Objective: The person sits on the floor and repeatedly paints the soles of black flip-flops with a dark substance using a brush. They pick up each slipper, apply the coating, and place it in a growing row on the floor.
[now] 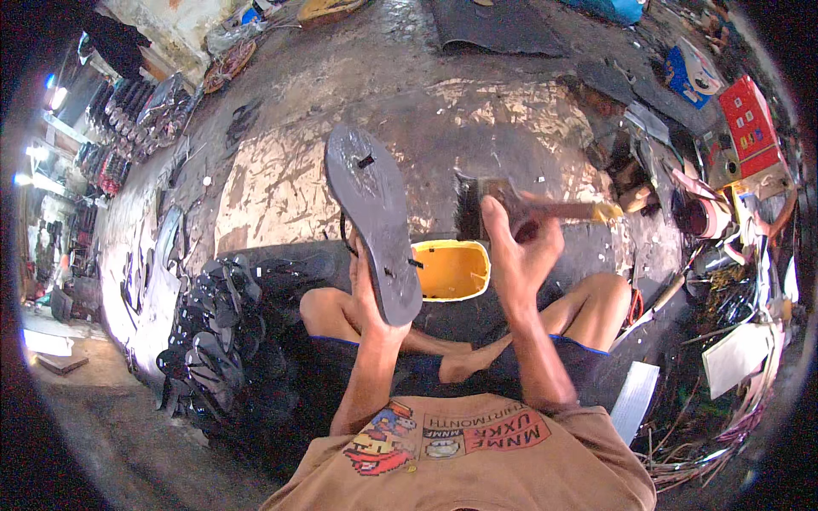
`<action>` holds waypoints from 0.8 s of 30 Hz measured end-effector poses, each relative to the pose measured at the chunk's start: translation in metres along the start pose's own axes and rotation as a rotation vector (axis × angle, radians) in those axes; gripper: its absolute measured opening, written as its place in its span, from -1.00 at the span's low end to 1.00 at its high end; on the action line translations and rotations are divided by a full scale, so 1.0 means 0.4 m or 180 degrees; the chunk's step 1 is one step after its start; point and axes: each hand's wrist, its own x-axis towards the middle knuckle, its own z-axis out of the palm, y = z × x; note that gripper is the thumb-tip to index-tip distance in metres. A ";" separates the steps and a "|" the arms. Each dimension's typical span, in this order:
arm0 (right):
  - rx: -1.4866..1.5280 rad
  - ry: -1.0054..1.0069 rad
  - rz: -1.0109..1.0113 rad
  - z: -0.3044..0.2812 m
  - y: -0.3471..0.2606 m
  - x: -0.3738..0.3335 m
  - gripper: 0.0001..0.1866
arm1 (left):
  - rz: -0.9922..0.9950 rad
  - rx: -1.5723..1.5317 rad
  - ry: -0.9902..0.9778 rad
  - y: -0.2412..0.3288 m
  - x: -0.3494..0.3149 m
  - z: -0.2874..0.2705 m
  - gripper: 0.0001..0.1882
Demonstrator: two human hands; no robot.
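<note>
Head view — left hand (366,294) closed around a grey sandal (375,196) (underside up), right hand (524,249) around a brush (501,189).

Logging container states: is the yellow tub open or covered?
Open: no lid covers the yellow tub, and its inside shows from above. Fill level: cannot tell.

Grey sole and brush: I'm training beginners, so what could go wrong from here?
The brush in the right hand might snag the black tabs sticking out of the grey sole. The sole's glossy, wet-looking face could smear the left hand holding it near its narrower end. The open yellow container sits between the hands, so a low swing might knock it.
</note>
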 end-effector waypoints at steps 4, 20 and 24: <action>-0.0153 -0.0903 -0.0052 -0.016 0.003 -0.177 -0.80 | 0.0038 0.0826 0.0502 0.029 0.108 0.003 -0.50; -0.0200 0.0323 0.1618 -0.200 0.527 0.243 -0.51 | 0.0395 0.2231 0.1494 -0.256 1.114 -0.573 -0.51; -0.1059 0.0340 0.1177 -0.305 0.593 0.229 -0.35 | 0.0109 0.3744 0.0859 -0.188 0.797 -0.429 -0.63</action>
